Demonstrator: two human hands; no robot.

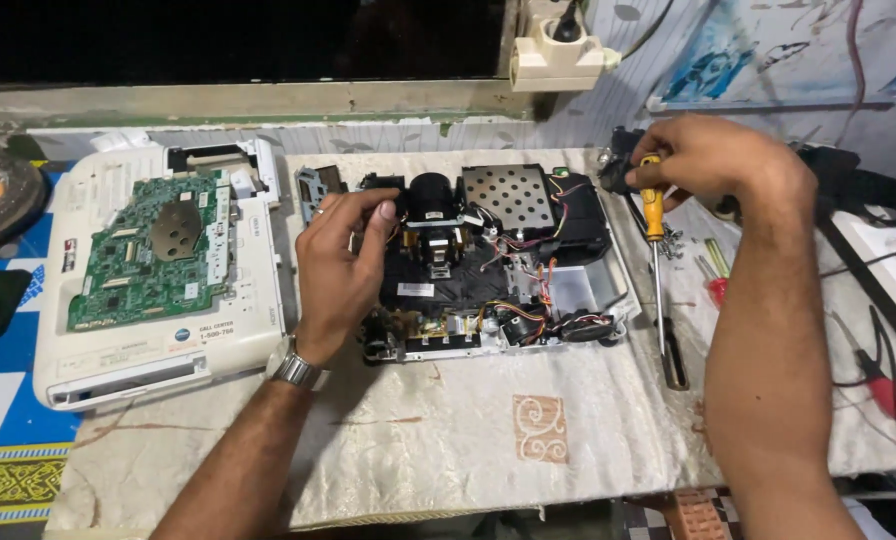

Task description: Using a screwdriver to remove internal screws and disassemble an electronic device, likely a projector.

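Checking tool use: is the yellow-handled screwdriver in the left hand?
No, the right hand grips the yellow-handled screwdriver.

A cloth-covered table (468,440) carries an opened projector (498,265); white cover (158,250); loose screwdrivers (713,270).

The cloth (488,420) covering the table is looking matt and slightly creased, a pale woven fabric with stains. The opened projector (498,260) is showing matt black plastic inside, a dull perforated metal plate (509,195), and thin plastic-coated wires. Its lens barrel (430,195) is appearing smooth and faintly glossy. The white cover (158,350) is looking like smooth plastic, carrying a green circuit board (148,255) with a satin finish. The screwdriver (654,215) is showing a glossy yellow plastic handle and a metal shaft. The wristwatch (298,368) is gleaming as brushed metal.
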